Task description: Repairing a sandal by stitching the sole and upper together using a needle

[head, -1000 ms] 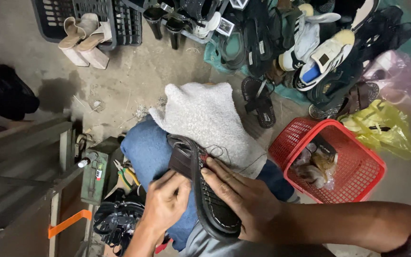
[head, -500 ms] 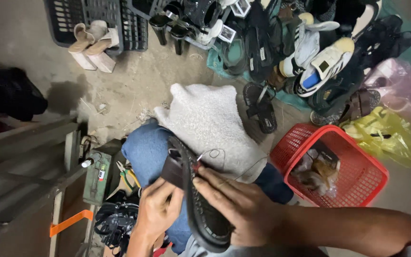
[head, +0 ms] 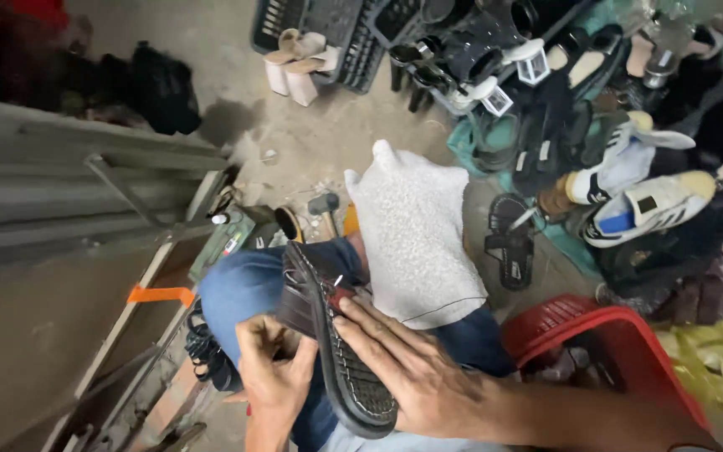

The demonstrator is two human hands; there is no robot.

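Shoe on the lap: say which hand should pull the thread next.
Probably the left hand: it sits free beside the shoe, fingers curled, while the right hand lies flat across the sole, steadying it.

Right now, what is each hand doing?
Left hand: fingers closed, gripping the black rubber-soled shoe.
Right hand: fingers spread flat, pressing on that shoe's sole.
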